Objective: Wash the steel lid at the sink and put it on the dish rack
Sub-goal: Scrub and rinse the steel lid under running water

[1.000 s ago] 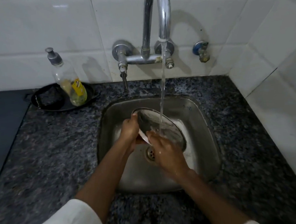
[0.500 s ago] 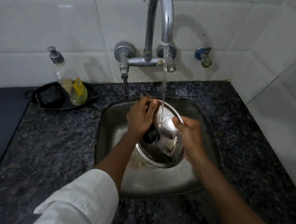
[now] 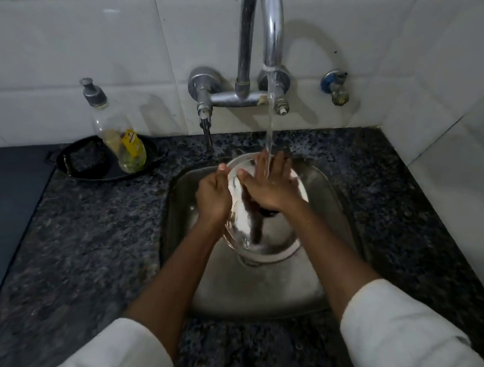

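Observation:
The round steel lid (image 3: 270, 235) with a black knob is held tilted over the steel sink (image 3: 331, 211), its domed top facing me. My left hand (image 3: 213, 198) grips the lid's left rim. My right hand (image 3: 272, 185) lies flat on the lid's upper face, fingers spread, partly covering the knob. Water from the chrome tap (image 3: 268, 38) falls onto my right hand's fingers and the lid. No dish rack is in view.
A dish-soap bottle (image 3: 117, 134) and a dark scrubber sit in a black tray (image 3: 91, 173) on the speckled granite counter (image 3: 81, 237) left of the sink. White tiled walls close the back and the right. A small valve (image 3: 334, 88) is on the back wall.
The lid has turned so its top faces me more fully. My right hand moved from the lid's right rim onto its upper face under the water. My left hand shifted down the left rim.

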